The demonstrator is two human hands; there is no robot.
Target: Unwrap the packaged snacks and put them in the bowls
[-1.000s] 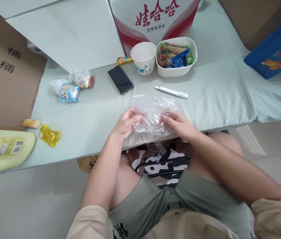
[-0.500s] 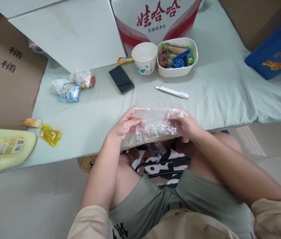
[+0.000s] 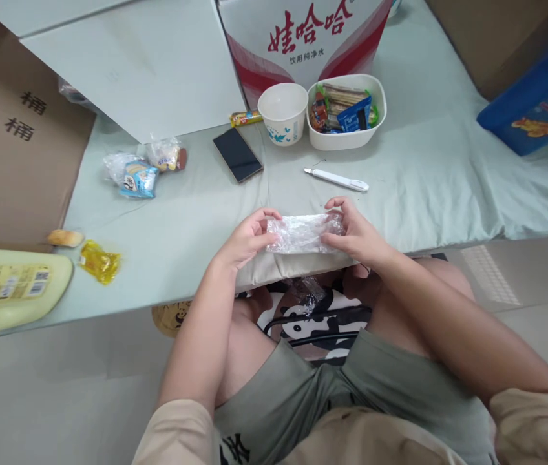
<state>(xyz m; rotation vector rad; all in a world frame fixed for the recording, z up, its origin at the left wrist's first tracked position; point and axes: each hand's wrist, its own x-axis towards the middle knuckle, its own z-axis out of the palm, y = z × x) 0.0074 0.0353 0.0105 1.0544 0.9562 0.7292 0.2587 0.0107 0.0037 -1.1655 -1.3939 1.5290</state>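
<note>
A crinkled sheet of clear plastic film [image 3: 300, 234], gathered into a flat oblong, lies between my hands at the front edge of the cloth-covered surface. My left hand [image 3: 249, 237] pinches its left end between thumb and fingers. At the right end, my right hand [image 3: 358, 234] grips it with thumb and curled fingers. Whether anything is wrapped inside the film cannot be made out. Just beyond it lies a white utility knife [image 3: 336, 179], its tip pointing left.
Behind stand a white paper cup [image 3: 282, 113] and a white tub [image 3: 346, 139] of packaged snacks. A phone [image 3: 238, 154] lies left of them. Wrapped snacks [image 3: 138, 179], a yellow wrapper [image 3: 101, 261] and a pale yellow bottle [image 3: 12, 287] are at left. A blue package [image 3: 536, 97] stands right.
The film, spread and loose before, is now folded into a flatter, narrower oblong. My right hand has opened its grip somewhat, with its fingers raised to the far edge.
</note>
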